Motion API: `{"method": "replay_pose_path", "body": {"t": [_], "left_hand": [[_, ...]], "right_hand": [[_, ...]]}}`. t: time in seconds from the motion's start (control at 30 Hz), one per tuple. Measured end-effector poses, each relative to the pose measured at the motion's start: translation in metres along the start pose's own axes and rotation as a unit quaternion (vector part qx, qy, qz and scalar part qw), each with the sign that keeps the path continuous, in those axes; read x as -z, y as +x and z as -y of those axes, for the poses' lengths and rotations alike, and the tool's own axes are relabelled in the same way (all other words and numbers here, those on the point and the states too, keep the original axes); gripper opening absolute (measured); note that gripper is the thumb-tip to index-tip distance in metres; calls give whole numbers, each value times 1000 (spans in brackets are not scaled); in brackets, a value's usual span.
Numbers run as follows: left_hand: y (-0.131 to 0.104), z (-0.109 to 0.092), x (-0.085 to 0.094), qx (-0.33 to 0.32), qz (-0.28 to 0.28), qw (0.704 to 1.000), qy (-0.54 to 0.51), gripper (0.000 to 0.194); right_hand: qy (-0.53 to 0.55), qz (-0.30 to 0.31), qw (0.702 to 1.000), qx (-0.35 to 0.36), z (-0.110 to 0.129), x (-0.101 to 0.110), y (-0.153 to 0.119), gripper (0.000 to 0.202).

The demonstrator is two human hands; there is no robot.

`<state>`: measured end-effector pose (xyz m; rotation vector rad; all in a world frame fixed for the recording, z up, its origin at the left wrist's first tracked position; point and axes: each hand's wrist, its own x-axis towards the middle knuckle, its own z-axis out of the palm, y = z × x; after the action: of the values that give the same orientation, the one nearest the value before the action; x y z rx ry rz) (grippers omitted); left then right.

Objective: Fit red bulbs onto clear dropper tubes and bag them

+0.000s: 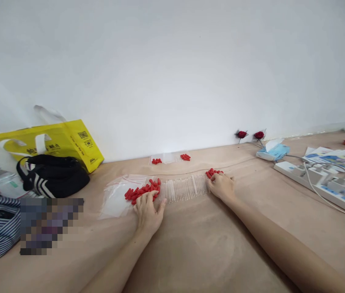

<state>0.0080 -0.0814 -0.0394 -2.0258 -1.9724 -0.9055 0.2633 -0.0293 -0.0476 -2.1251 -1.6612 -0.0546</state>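
brown covering on the bench (187, 244) lies nearest. the left hand (148, 213) bends over red pieces (140, 193) heaped partly on clear bags (111, 199); the right hand (223, 186) curls against a smaller red cluster (211, 172). i cannot tell whether either grips. thin clear sticks (184, 188) lie between the hands. farther, plastic (169, 158) lies near the white wall (160, 73).

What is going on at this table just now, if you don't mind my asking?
A person is handling small red pieces at both ends of a row of thin, clear sticks. The left hand is at the larger red pile, beside clear plastic bags. The right hand is at a smaller red cluster at the row's other end. Whether either hand grips a piece is hard to tell. Nearer the wall lie two more small red groups.
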Motion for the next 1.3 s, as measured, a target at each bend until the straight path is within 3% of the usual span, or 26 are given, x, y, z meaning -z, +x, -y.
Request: {"method": "replay_pose_path", "body": {"t": [0.17,0.37,0.67,0.87,1.07,1.3], "left_hand": [[1,1,-2,53,3,998,19,33],[18,11,7,83,12,993,82,27],[44,15,9,86,44,988,118,31],[57,16,3,103,47,987,113,29],[63,14,0,112,47,989,89,25],[68,10,9,143,20,989,25,23]], "right_hand": [[-50,61,996,-27,13,-2,10,29],[-61,65,996,-15,13,-4,12,24],[-74,20,997,30,16,1,4,27],[-89,-71,987,114,6,8,-15,28],[-81,-59,976,191,-10,8,-40,25],[-18,-62,982,180,-18,5,-43,23]]}}
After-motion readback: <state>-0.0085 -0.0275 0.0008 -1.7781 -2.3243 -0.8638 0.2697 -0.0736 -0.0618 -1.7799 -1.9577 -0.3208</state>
